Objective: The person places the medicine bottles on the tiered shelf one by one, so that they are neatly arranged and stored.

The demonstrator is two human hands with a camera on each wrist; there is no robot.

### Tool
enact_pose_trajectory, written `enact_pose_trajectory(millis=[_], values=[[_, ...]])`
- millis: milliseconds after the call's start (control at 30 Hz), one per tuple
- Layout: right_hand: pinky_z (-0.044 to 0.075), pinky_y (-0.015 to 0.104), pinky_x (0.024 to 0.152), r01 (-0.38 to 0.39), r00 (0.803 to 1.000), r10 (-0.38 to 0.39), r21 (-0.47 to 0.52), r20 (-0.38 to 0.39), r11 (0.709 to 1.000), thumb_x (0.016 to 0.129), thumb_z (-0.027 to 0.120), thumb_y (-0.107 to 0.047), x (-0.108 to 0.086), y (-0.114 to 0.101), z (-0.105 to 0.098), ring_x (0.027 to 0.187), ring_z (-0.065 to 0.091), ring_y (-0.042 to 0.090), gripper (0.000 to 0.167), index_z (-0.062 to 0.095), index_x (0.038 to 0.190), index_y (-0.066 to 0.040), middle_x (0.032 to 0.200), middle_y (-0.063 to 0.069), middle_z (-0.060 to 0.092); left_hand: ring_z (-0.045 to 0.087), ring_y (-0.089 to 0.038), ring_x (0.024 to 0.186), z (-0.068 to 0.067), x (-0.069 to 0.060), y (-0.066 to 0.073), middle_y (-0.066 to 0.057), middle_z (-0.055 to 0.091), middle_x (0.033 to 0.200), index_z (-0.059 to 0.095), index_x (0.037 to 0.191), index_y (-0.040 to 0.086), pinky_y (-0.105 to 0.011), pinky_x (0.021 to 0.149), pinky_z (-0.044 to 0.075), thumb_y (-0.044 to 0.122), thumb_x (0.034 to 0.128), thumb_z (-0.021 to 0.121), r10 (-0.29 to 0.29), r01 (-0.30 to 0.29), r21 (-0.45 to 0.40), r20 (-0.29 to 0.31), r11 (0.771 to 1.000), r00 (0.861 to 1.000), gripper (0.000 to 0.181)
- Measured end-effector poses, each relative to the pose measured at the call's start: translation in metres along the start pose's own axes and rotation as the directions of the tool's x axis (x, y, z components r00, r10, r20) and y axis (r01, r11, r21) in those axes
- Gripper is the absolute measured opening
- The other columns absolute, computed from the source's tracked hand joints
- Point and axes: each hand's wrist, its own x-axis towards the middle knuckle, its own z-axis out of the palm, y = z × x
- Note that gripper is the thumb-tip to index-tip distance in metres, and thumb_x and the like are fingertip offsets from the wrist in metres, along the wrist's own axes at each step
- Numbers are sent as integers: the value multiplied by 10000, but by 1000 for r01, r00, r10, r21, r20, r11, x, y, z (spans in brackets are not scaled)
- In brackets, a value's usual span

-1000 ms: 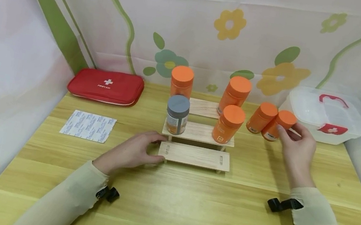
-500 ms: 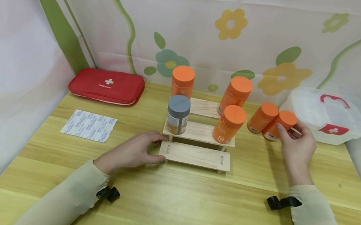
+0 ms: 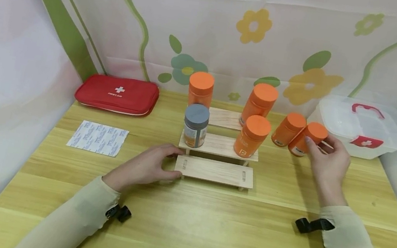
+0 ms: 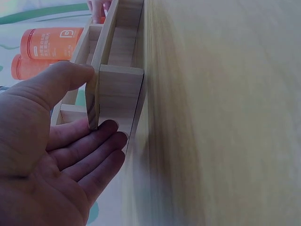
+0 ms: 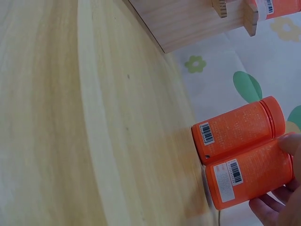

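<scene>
Head view: right fingers [image 3: 333, 141] still grip the rightmost orange bottle [image 3: 301, 143].

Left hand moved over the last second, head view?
No. The left hand keeps its place at the left end of the wooden rack, with no visible shift against the red first-aid pouch.

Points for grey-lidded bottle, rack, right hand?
Grey-lidded bottle [image 3: 195, 132]: head view, body below the lid.
Rack [image 3: 214, 171]: head view, bare front step.
Right hand [image 3: 327, 165]: head view, back of the hand.
</scene>
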Motion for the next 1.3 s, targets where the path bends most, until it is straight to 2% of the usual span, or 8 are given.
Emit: enact_pose_trajectory(millis=[200, 367, 700, 1000, 1300], values=[[568, 86, 924, -5, 1000, 6, -16, 11, 1000, 966, 789, -448, -7, -4, -5, 1278, 663, 115, 679, 577, 1565, -207, 1552, 67, 619, 617, -290, 1388, 1, 1, -1, -87, 665, 1475, 644, 1460, 97, -515, 1214, 491, 364, 938, 853, -5, 5, -5, -2, 1000, 1000, 622], [551, 107, 1009, 6, 1000, -5, -22, 9, 1000, 973, 784, -444, -13, -5, -13, 1251, 631, 74, 652, 589, 1556, -226, 1512, -6, 622, 617, -294, 1384, 2, 1, 0, -91, 664, 1471, 645, 1457, 95, -518, 1213, 492, 360, 938, 854, -11, 11, -14, -4, 1000, 1000, 619], [538, 31, 898, 70, 997, -69, 47, -14, 996, 962, 823, -324, -30, -11, -28, 1124, 650, -8, 582, 647, 1495, -169, 1348, -118, 657, 628, -294, 1363, 4, 0, -1, -95, 668, 1467, 649, 1448, 89, -515, 1200, 502, 362, 941, 850, -16, 15, -31, -15, 999, 1000, 610], [533, 12, 854, 118, 993, -117, 108, -23, 987, 941, 854, -248, -49, -17, -39, 1074, 670, -22, 559, 673, 1459, -139, 1274, -160, 672, 626, -290, 1361, 4, 0, -1, -85, 664, 1472, 647, 1452, 96, -515, 1201, 501, 357, 939, 852, -21, 21, -42, -14, 999, 1000, 611], [541, 22, 856, 148, 989, -147, 104, -19, 983, 932, 858, -185, -69, -26, -43, 1063, 686, -41, 569, 667, 1464, -117, 1272, -157, 688, 623, -286, 1361, 4, 0, 0, -80, 659, 1477, 648, 1448, 105, -516, 1206, 498, 356, 932, 856, -38, 38, -42, -13, 998, 999, 610]])
